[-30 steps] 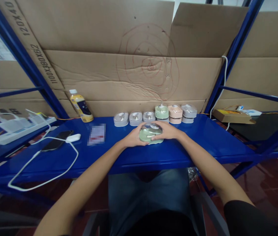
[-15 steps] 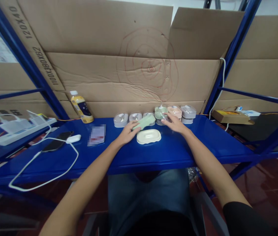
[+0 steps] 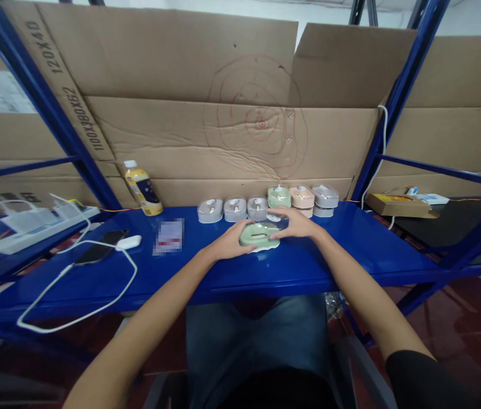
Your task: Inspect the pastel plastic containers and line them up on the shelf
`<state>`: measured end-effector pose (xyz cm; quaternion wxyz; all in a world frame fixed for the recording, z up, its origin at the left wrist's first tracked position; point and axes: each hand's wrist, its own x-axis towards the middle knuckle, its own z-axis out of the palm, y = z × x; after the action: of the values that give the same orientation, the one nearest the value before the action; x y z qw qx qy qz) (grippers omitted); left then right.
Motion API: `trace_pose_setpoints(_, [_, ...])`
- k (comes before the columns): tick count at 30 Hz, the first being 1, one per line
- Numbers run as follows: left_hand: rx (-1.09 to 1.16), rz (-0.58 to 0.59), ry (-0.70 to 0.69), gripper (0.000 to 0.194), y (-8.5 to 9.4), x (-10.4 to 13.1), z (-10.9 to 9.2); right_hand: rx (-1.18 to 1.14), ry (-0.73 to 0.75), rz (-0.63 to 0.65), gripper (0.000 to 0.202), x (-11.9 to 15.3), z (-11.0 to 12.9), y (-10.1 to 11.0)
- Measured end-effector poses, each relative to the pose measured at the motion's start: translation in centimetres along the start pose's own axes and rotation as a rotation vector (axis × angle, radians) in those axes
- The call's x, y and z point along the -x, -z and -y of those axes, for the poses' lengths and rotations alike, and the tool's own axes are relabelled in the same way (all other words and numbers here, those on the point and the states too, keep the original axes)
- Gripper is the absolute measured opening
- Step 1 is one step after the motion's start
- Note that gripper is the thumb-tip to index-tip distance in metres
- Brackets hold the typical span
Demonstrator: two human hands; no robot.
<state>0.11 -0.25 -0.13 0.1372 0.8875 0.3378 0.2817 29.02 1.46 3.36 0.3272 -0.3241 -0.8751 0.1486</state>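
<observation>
My left hand (image 3: pixel 232 241) is closed around the left end of a pale green oval box part (image 3: pixel 254 234) with a dark slot in its top. Beneath it the cream oval tray (image 3: pixel 271 247) shows only as a thin rim along the front. My right hand (image 3: pixel 297 222) grips a clear plastic lid (image 3: pixel 275 218) bearing a small label, tilted over the back right of the green part. Whether the lid touches the green part I cannot tell. Behind my hands stand a green lidded box (image 3: pixel 279 196) and a grey lidded box (image 3: pixel 257 208).
More grey boxes (image 3: pixel 210 211) line the back left; a peach box (image 3: pixel 302 197) and a stacked grey box (image 3: pixel 325 196) stand right. A yellow bottle (image 3: pixel 143 188), a blurred-out card (image 3: pixel 168 236), a phone (image 3: pixel 101 247) and a white cable (image 3: pixel 134 267) lie further left on the blue table (image 3: pixel 240 275).
My left hand has brought the green part down over the cream tray. My right hand has moved left and nearer from the green boxed item, carrying the clear lid to the green part.
</observation>
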Motion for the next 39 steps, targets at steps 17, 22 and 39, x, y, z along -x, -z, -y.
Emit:
trace_pose_setpoints(17, [0.111, -0.101, -0.008, 0.089, -1.0, -0.5, 0.0, 0.046, -0.010, 0.112, 0.103, -0.6, 0.2, -3.2])
trace_pose_setpoints(22, [-0.005, -0.468, 0.221, 0.078, 1.6, -1.7, 0.4, -0.019, -0.063, -0.353, 0.064, -0.7, 0.1, -0.4])
trace_pose_setpoints(39, [-0.277, -0.554, 0.700, 0.067, -3.1, -14.5, -1.6, 0.094, -0.137, -0.673, 0.063, -0.8, -0.6, 1.4])
